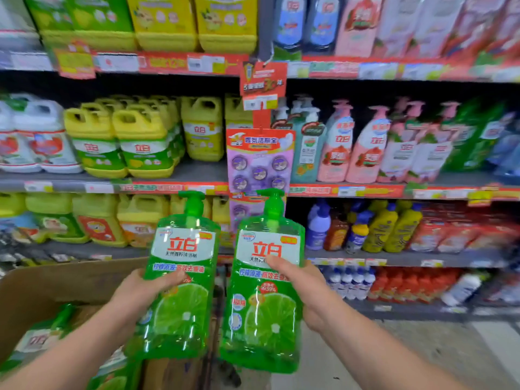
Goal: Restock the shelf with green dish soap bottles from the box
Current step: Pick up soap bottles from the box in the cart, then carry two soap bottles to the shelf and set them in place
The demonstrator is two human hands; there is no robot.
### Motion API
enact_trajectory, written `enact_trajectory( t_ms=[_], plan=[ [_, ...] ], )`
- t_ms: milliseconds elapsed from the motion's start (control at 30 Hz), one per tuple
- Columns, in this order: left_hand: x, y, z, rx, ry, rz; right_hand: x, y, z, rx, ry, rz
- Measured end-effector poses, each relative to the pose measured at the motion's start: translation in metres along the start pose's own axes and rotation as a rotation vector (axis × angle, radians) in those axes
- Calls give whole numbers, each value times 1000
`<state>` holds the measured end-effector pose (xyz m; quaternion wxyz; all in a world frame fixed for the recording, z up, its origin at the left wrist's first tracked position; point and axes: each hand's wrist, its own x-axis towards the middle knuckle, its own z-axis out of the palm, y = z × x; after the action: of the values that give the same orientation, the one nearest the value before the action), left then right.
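Left hand (143, 288), right hand (308, 291): one green bottle (183, 316) each

A supermarket aisle: tiered shelves (180, 175) packed with detergent jugs (140, 142), with red price strips (346, 190) along their edges.

box (42, 291) cut off left, price tags (118, 63) blurred

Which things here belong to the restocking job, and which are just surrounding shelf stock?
Job: left hand gripping left green bottle; right hand gripping right green bottle; cardboard box; spare green bottles inside it.
Bystanders: yellow jugs; pink pump bottles; purple hanging pack.
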<state>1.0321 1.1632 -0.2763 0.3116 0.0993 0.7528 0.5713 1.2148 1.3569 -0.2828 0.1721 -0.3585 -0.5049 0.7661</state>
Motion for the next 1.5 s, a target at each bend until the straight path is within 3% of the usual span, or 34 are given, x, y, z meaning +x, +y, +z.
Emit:
enact_trajectory(
  t_ms=[333,567,767,1100,1267,1400,1500],
  plan=[
    [-67,49,229,-9,-325,148,-110,-43,-210,125,477,-135],
    [-69,74,358,-10,-549,156,-152,-57,-307,228,573,-236],
    [-41,98,470,6,-698,182,-135,-92,-380,222,664,-311],
    [19,162,610,5,-765,301,-58,-173,-494,182,774,-375],
    [31,179,659,-21,-776,268,-21,-206,-548,163,773,-399],
    [49,184,698,-27,-740,249,27,-241,-603,85,755,-405],
    [53,195,730,-37,-618,286,65,-270,-646,39,685,-406]
  ],
)
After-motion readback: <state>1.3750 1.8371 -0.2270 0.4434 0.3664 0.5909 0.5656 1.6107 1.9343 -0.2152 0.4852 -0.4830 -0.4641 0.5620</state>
